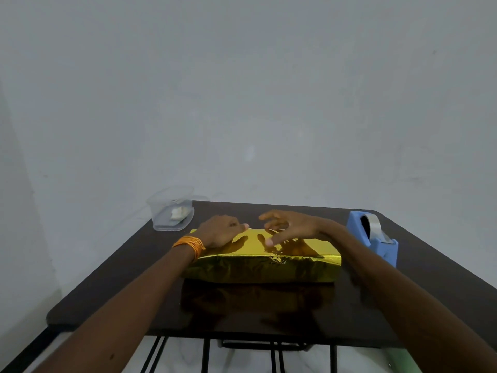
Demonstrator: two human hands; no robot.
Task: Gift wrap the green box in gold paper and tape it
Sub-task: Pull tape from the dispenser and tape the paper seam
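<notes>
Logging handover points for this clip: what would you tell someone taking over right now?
Left hand: rests on top of the gold-wrapped box, fingertips near its far edge.
Right hand: over the top, fingers spread, nothing visibly held.
The box sits mid-table; blue tape dispenser to its right.
Done: gold paper covers the top and near side; no green shows.
Left: tape on the seam and ends cannot be seen, so check and tape them.

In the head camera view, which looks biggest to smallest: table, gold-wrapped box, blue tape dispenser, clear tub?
1. dark glossy table
2. shiny gold-wrapped rectangular box
3. blue plastic tape dispenser and clear plastic container: look alike in size, so I won't rank them.
</notes>
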